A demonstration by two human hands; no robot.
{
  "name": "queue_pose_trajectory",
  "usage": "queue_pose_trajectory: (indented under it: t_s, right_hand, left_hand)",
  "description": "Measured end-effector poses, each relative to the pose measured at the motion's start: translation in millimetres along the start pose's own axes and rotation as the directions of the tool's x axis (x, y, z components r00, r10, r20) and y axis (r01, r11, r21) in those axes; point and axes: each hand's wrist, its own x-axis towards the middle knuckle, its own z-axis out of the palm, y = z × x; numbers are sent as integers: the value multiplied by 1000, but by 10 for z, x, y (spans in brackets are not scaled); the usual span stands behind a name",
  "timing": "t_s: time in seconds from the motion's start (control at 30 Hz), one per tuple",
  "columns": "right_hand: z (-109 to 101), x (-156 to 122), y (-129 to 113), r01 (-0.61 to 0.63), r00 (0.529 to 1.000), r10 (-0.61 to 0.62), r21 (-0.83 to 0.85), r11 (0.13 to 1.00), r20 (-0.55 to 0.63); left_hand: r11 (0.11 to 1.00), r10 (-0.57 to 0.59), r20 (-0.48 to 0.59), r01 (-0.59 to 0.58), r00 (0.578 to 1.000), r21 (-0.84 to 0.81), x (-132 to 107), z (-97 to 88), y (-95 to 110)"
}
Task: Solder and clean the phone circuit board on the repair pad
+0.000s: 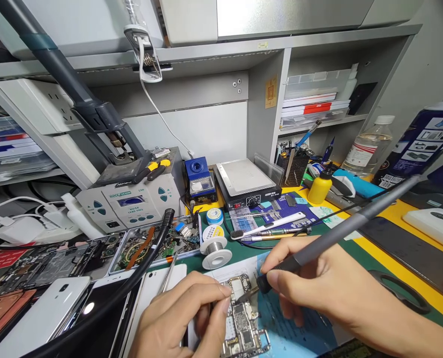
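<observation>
My right hand (318,283) grips a dark grey soldering iron (329,238) like a pen, its handle slanting up to the right. The iron's tip points down-left at the upper part of a bare phone circuit board (242,318), seemingly touching it. At the board's left edge, my left hand (184,318) has its thumb and forefinger pinched together. Whatever they hold, if anything, is hidden. Beneath the board lies a blue and white printed sheet (281,328). Metal tweezers (169,272) show behind the left hand; whether it touches them is unclear.
A solder spool (216,252) stands just beyond the board. Behind lie a white-handled brush (270,224) and a hot plate (247,179). Left are phones (53,308), a black hose (147,263), a tray of boards (132,251) and a rework station (132,199). Scissors (404,293) lie right.
</observation>
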Motion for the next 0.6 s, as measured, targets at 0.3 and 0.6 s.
queue_pose_trajectory:
  t_s: [0.3, 0.6]
  right_hand:
    - [37, 17, -20, -18, 1000, 18, 15, 1000, -15]
    - [30, 17, -9, -8, 1000, 9, 8, 1000, -22]
  left_hand:
    - [1000, -14, -8, 14, 1000, -13, -4, -6, 4]
    - [1000, -9, -3, 9, 1000, -8, -16, -10, 1]
